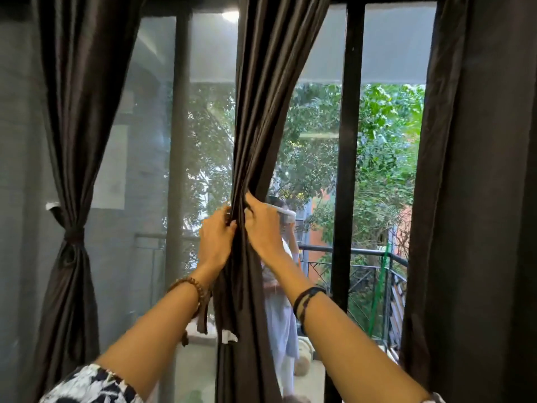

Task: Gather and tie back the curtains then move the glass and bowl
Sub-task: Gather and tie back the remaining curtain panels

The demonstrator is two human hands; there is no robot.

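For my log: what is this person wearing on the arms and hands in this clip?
Both forearms are bare and the hands are ungloved. The left wrist carries a brown beaded bracelet with a small tassel hanging from it. The right wrist has dark cord bands wrapped around it. A short sleeve with a black and white leafy print shows at the left upper arm. No rings can be made out.

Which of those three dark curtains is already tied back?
The left curtain, cinched by a tie. The middle curtain is only bunched in both hands; the right curtain hangs loose.
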